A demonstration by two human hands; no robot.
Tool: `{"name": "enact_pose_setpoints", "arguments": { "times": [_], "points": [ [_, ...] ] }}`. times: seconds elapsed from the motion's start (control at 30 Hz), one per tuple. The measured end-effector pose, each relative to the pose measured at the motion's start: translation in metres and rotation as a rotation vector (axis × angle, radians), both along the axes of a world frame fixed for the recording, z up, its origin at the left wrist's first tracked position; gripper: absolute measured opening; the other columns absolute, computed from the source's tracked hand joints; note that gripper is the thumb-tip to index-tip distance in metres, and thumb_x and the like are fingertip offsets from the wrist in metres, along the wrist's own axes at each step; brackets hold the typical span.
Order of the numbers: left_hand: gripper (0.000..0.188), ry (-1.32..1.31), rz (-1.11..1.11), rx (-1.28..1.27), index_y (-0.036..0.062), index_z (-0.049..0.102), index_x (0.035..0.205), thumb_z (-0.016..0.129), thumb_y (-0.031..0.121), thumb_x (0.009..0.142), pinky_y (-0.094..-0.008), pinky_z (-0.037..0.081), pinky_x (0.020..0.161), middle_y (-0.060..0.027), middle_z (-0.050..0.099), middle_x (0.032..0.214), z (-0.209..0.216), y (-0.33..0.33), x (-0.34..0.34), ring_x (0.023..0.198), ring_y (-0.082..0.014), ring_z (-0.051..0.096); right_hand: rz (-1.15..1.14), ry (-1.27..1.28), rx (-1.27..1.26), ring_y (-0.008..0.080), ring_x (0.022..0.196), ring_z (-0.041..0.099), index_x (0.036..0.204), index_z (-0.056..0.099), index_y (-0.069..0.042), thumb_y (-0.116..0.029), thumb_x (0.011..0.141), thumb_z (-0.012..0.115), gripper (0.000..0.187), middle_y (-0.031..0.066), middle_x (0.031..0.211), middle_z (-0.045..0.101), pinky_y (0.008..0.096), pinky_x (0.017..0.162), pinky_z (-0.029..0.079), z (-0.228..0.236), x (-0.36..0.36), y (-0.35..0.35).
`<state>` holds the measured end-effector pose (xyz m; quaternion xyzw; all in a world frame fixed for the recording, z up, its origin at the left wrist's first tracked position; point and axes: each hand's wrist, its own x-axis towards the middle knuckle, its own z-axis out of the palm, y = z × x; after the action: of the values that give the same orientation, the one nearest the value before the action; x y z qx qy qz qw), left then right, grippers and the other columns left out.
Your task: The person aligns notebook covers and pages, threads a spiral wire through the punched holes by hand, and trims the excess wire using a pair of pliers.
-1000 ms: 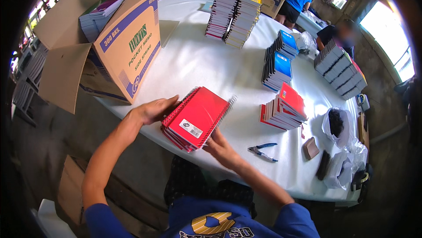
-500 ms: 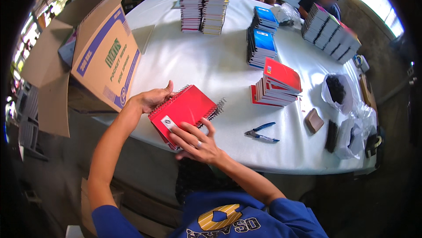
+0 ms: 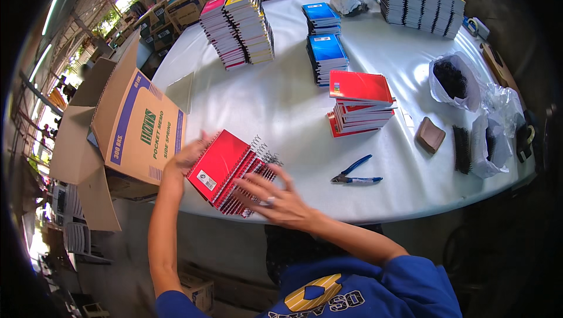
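Observation:
A stack of red spiral notebooks (image 3: 217,159) lies fanned and tilted at the table's near edge, its several wire spines showing along the right side. My left hand (image 3: 189,155) is at the stack's left edge, blurred by motion, with its fingers partly hidden. Over the stack's right side reaches my right hand (image 3: 281,200), fingers stretched out and apart, close to the spines. Whether its fingertips touch the notebooks I cannot tell. Loose wire coils (image 3: 264,151) stick out just beyond the stack.
Blue-handled pliers (image 3: 356,171) lie right of my hands, below another red notebook stack (image 3: 360,107). Farther off stand blue notebooks (image 3: 328,51) and tall piles (image 3: 240,27). An open carton (image 3: 143,127) stands at left. Bags of black coils (image 3: 451,80) and a brown block (image 3: 430,135) are at right.
The red notebooks have gone from a squared-up bundle to a fanned stack with spines exposed. My right hand has shifted off the top cover toward the spines. The whole view has turned.

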<state>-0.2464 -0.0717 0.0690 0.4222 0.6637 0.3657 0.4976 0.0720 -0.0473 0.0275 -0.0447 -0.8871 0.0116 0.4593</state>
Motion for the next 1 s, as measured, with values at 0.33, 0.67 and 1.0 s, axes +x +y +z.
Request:
{"name": "enact_pose_setpoints", "arguments": {
  "times": [0.33,0.67,1.0],
  "points": [
    [0.105,1.163,-0.798,0.027,0.0055,0.037,0.147,0.069,0.070,0.071,-0.0582,0.012,0.116,-0.0188,0.033,0.153,0.071,0.073,0.122,0.147,-0.0410,0.012,-0.452,-0.779,-0.335,0.0308,0.115,0.051,0.105,0.064,-0.001,-0.019,0.074,0.076,0.038,0.0177,0.110,0.058,0.0448,0.098,0.038,-0.009,0.171,0.089],
    [0.079,1.011,-0.959,-0.417,0.0134,0.065,0.126,0.070,0.068,0.069,-0.0594,0.018,0.113,-0.0067,0.048,0.146,0.066,0.089,0.127,0.142,-0.0425,0.026,-0.436,-0.742,-0.061,0.0220,0.096,0.054,0.087,0.063,-0.002,0.002,0.068,0.065,0.020,0.0109,0.103,0.056,0.0306,0.072,0.041,0.003,0.142,0.088],
    [0.070,1.140,-1.036,-0.519,0.0100,0.069,0.118,0.073,0.062,0.071,-0.0666,0.011,0.111,-0.0148,0.058,0.134,0.081,0.096,0.147,0.144,-0.0381,0.026,-0.359,-0.599,-0.236,0.0349,0.121,0.048,0.125,0.052,0.002,-0.020,0.080,0.069,0.053,0.0204,0.121,0.051,0.0548,0.104,0.033,-0.029,0.180,0.055]
  ]
}}
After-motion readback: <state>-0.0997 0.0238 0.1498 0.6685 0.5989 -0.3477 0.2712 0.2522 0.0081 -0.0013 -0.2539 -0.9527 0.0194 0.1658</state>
